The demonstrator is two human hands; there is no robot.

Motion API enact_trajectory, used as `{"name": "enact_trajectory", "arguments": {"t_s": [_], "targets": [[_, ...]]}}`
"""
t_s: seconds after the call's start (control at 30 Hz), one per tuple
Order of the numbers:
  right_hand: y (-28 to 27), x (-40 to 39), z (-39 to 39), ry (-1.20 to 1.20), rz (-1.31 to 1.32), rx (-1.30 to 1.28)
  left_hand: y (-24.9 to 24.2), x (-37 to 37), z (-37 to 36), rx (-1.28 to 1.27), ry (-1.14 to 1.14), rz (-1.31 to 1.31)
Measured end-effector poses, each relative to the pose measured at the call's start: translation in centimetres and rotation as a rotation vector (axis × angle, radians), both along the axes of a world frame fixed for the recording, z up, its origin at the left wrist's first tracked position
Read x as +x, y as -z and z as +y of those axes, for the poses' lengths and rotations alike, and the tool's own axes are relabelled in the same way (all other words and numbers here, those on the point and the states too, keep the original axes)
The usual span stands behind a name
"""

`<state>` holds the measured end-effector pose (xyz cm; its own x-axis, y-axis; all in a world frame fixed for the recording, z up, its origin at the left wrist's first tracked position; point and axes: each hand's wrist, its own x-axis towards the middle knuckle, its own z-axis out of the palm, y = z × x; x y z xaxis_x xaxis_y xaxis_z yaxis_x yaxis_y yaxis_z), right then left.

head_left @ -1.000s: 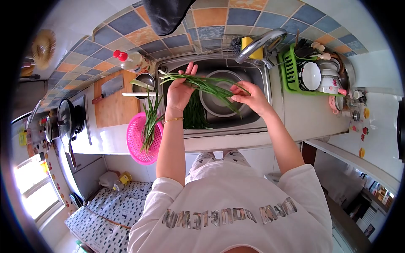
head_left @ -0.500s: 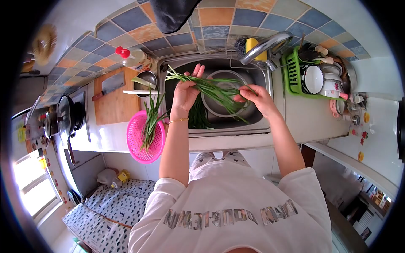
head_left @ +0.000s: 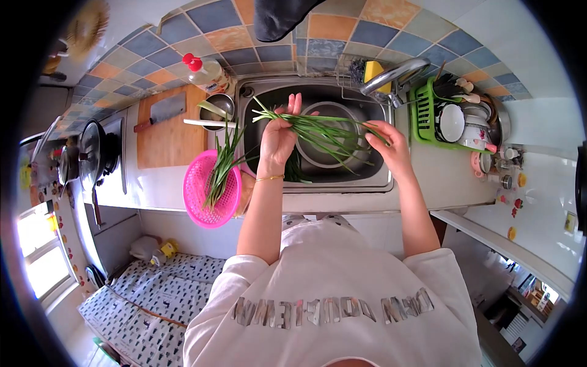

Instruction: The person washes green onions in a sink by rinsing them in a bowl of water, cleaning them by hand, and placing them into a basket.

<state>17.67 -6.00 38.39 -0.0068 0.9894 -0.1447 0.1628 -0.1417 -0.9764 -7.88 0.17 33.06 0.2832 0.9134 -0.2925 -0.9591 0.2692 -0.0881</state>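
Observation:
Over the sink (head_left: 391,177), my left hand (head_left: 279,137) is closed around the white-stemmed end of a bunch of green chives (head_left: 327,129). The leaves fan out to the right. My right hand (head_left: 389,145) pinches leaf tips at the far end of that bunch. Below, a metal basin (head_left: 324,156) sits in the sink, and more chives (head_left: 295,168) lie beside it, partly hidden by my left wrist. Left of my left forearm, a pink colander (head_left: 192,189) at the counter edge holds other chives (head_left: 220,177).
A cleaver (head_left: 166,109) lies on a wooden cutting board (head_left: 177,144) at left. Near the sink are a metal bowl (head_left: 227,103) and a red-capped bottle (head_left: 208,76). A faucet (head_left: 397,70) arches at the back right, beside a green dish rack (head_left: 422,119).
My right hand has moved slightly right along the leaves, and the bunch looks more spread. The whole view has shifted a little with my head.

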Motion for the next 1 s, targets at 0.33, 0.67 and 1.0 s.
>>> {"name": "enact_trajectory", "arguments": {"t_s": [0.33, 0.67, 1.0], "targets": [[-6.3, -3.2, -1.7, 0.065, -0.464, 0.515, -2.7, -0.8, -0.8, 0.025, -0.002, 0.053], [-4.9, -9.3, -0.6, -0.057, -0.796, 0.612, -3.4, -0.6, -1.4, 0.111, 0.040, 0.194], [-4.5, -9.4, -0.1, -0.073, -0.713, 0.425, -3.8, -0.4, -1.5, 0.155, 0.092, 0.232]]}}
